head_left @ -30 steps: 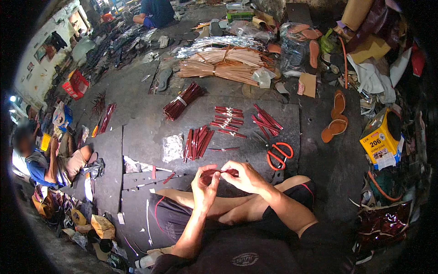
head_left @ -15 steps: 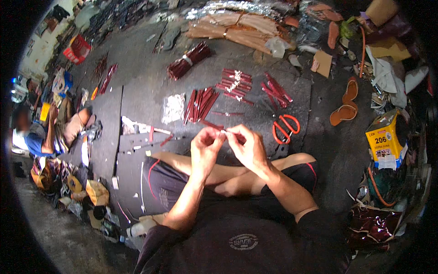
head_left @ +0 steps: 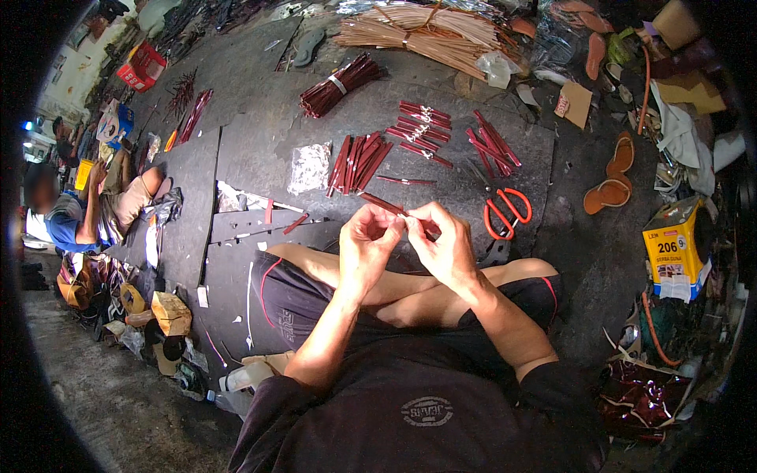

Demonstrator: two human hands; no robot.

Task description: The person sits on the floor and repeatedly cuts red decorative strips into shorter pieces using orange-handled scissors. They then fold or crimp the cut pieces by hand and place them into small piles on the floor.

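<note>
In front of my crossed legs, a short dark-red strip [head_left: 382,202] slants up and left from my fingertips. My left hand [head_left: 369,246] pinches it near its lower end. My right hand [head_left: 443,246] meets it there with closed fingertips, and something small and pale shows between them. Just beyond lies a single red strip [head_left: 406,180]. A pile of red strips [head_left: 359,164] sits behind my left hand, beside a clear bag of small whitish pieces [head_left: 311,168]. Farther off are strips with silvery pieces on them [head_left: 422,132] and another small red pile [head_left: 493,143].
Orange-handled scissors [head_left: 507,214] lie right of my hands. A tied dark-red bundle [head_left: 339,85] and a tan bundle [head_left: 418,38] lie farther back. Brown sandals [head_left: 609,193] and a yellow box [head_left: 674,248] are at right. Another person [head_left: 75,221] sits at far left.
Both hands stay together at the strip's end, with the fingers shifting slightly. The whole view has moved a little, so the surroundings appear displaced to the right.
</note>
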